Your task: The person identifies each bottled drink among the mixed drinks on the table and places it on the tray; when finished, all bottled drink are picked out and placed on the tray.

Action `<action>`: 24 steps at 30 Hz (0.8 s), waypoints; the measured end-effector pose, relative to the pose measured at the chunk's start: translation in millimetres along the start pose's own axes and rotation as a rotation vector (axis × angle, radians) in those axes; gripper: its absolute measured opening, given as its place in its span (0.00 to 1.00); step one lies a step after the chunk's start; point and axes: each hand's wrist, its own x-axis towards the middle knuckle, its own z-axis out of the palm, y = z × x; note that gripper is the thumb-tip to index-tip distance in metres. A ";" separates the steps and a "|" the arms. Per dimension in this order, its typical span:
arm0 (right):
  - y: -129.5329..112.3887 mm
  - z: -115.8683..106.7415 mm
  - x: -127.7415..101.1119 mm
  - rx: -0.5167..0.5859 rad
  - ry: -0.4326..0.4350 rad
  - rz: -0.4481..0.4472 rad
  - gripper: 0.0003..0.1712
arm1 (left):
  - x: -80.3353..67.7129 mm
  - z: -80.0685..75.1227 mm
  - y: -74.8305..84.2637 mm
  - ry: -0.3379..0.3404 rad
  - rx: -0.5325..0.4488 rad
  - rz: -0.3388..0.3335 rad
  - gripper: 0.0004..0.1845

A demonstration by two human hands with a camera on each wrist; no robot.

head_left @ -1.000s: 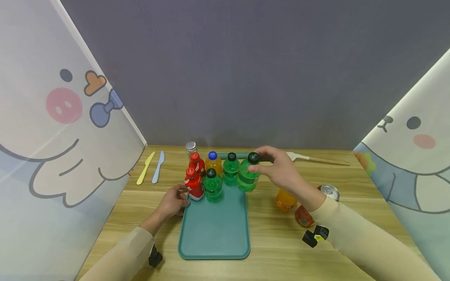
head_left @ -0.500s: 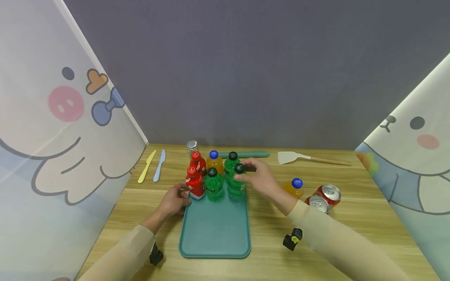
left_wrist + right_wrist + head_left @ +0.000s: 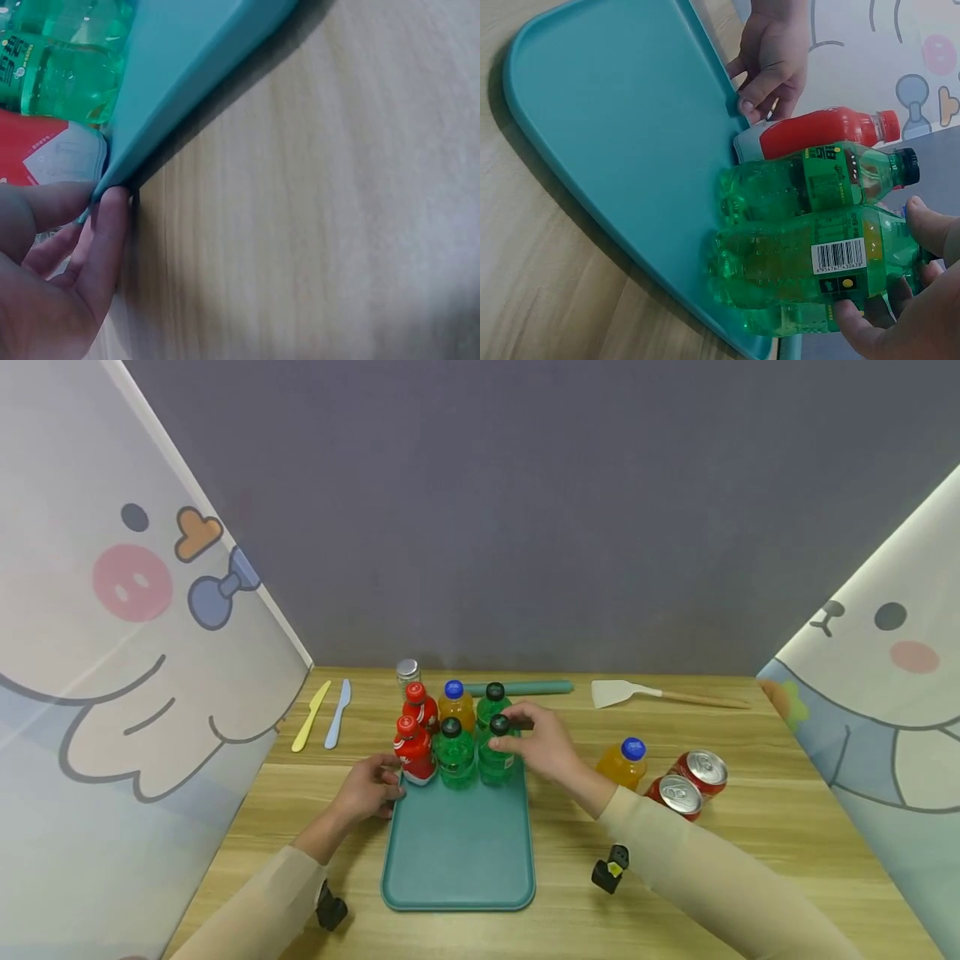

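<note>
My right hand point(image 3: 546, 745) holds a green soda bottle point(image 3: 493, 767) with a black cap by its upper part. The bottle stands upright at the right side of a teal tray point(image 3: 457, 860), its barcode showing in the right wrist view. Beside it is another green bottle point(image 3: 454, 762), and a third green bottle point(image 3: 491, 703) is behind. Two red bottles, a front one point(image 3: 415, 760) and a rear one point(image 3: 420, 710), share the tray with an orange drink bottle point(image 3: 456, 710). With thumb and fingers, my left hand point(image 3: 56, 262) pinches the tray's left rim near the front red bottle.
Right of the tray stand another orange bottle point(image 3: 621, 767) and two red cans, one nearer point(image 3: 677, 795). A spatula point(image 3: 615, 692), a teal rod point(image 3: 525, 688) and a lidded jar point(image 3: 408, 672) lie along the back. Yellow point(image 3: 311, 718) and blue point(image 3: 337, 717) knives lie left.
My right hand has brought the green bottle left and down onto the tray, beside the other green bottle. My left hand has stayed at the tray's rim.
</note>
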 end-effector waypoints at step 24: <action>-2.6 -13.4 -12.5 -0.108 -0.215 -0.066 0.40 | -8.2 -3.4 3.7 -0.057 -0.047 -0.028 0.34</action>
